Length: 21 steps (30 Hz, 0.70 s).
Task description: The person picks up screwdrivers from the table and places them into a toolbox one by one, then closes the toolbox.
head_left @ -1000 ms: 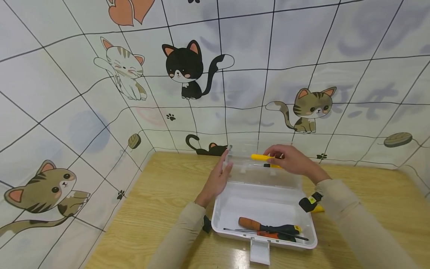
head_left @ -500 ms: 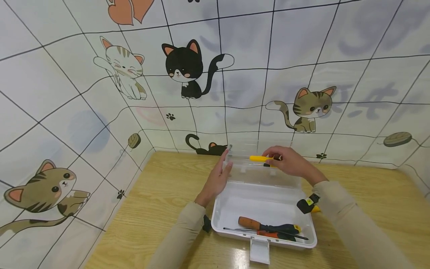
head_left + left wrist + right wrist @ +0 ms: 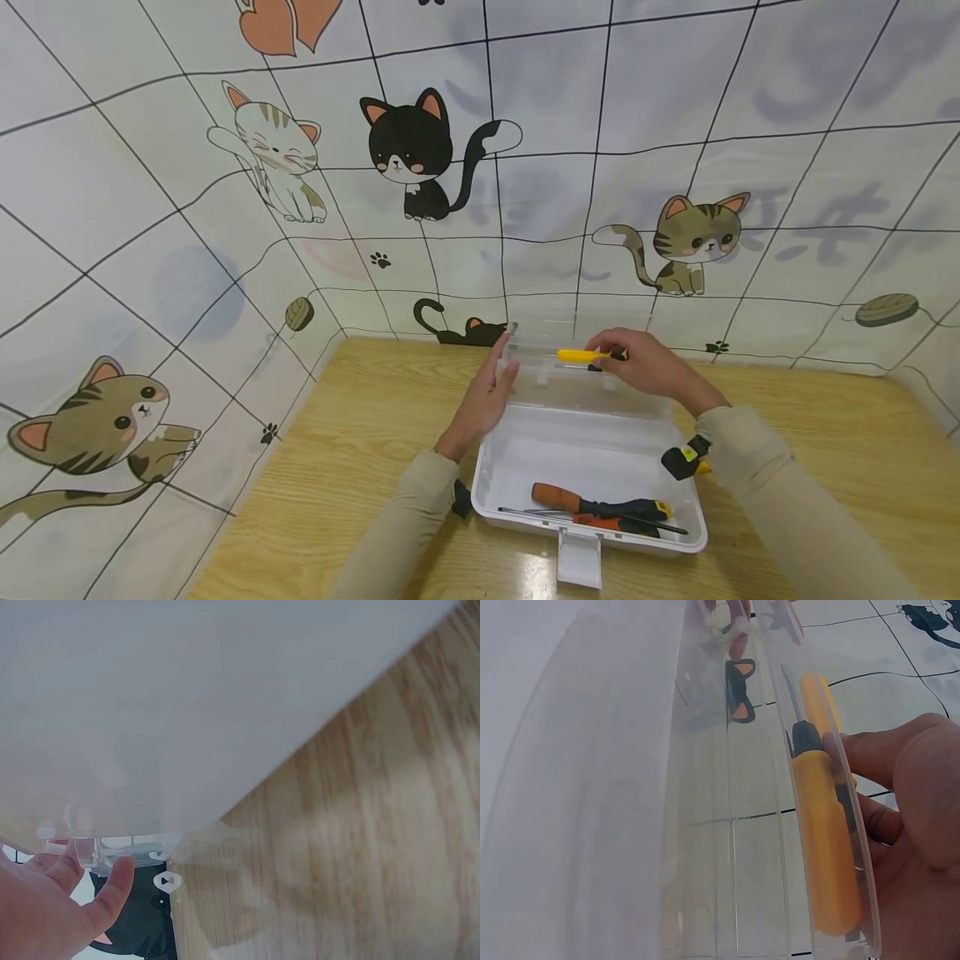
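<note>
My left hand (image 3: 486,400) holds the left end of the raised clear lid (image 3: 585,397) of a white toolbox (image 3: 555,458), thumb and fingers on either side of its edge. With thumb and fingertips, my right hand (image 3: 647,360) pinches a yellow screwdriver (image 3: 576,356) with a black collar, held level at the lid's upper part. A second yellow-handled screwdriver (image 3: 829,847) lies lengthwise in the lid's narrow compartment, its shaft toward the left hand. In the right wrist view, the pinched screwdriver is partly hidden behind the second one and the lid wall.
Inside the box lie a screwdriver with an orange-brown handle (image 3: 556,497), a red-and-black handle (image 3: 600,523) and a black-and-yellow handle (image 3: 647,508). An unlatched white clasp (image 3: 579,560) hangs in front. A yellow object (image 3: 703,467) shows behind the right wrist. A cat-print wall stands behind the lid.
My right hand has shifted slightly left and down with the yellow screwdriver, covering more of the second screwdriver. The left hand and the box have stayed in place.
</note>
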Motion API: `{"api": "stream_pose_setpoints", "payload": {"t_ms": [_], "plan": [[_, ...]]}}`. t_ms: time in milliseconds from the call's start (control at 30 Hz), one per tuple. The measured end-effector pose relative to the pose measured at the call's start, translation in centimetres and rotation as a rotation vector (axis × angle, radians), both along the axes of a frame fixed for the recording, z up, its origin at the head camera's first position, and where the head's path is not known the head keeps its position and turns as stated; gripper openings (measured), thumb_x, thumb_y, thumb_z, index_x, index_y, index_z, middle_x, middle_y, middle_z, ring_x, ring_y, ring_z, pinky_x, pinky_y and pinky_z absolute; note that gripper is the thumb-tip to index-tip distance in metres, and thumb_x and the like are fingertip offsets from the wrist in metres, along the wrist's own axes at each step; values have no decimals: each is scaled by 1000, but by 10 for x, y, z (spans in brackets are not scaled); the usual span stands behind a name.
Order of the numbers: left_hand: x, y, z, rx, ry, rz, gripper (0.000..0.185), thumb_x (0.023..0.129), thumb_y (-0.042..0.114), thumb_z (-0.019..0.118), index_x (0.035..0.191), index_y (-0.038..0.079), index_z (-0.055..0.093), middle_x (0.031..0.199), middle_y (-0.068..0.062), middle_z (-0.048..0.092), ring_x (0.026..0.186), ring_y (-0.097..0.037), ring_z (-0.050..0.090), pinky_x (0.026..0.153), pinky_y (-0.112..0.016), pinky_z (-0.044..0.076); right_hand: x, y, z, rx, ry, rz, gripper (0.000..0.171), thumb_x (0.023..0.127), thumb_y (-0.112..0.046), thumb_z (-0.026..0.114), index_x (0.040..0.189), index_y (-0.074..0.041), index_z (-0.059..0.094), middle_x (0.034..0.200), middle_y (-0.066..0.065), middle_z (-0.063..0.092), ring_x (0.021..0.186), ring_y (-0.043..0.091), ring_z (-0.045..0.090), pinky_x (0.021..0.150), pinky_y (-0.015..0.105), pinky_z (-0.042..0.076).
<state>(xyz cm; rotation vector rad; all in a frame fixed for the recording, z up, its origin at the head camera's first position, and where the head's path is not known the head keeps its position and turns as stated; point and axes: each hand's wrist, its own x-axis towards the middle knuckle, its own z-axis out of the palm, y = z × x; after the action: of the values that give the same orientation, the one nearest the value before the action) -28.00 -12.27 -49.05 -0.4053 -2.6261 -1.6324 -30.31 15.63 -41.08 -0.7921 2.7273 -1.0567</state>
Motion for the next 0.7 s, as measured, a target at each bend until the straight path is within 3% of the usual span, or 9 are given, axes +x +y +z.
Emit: {"api": "stream_pose_setpoints", "payload": {"t_ms": [500, 700], "plan": [[1, 2, 1, 9, 4, 0, 62, 105, 52, 36, 160, 31, 15, 164, -2, 21, 106, -38, 67, 108, -59, 36, 2, 2, -3, -2, 12, 0, 23, 97, -7, 63, 120, -5, 63, 101, 8, 65, 85, 20, 56, 72, 34, 49], [0, 1, 0, 1, 2, 7, 62, 105, 53, 36, 160, 32, 15, 164, -2, 21, 103, -35, 68, 104, -58, 41, 3, 2, -3, -2, 17, 3, 26, 98, -8, 62, 123, -3, 62, 101, 8, 65, 87, 20, 57, 71, 34, 49]]}}
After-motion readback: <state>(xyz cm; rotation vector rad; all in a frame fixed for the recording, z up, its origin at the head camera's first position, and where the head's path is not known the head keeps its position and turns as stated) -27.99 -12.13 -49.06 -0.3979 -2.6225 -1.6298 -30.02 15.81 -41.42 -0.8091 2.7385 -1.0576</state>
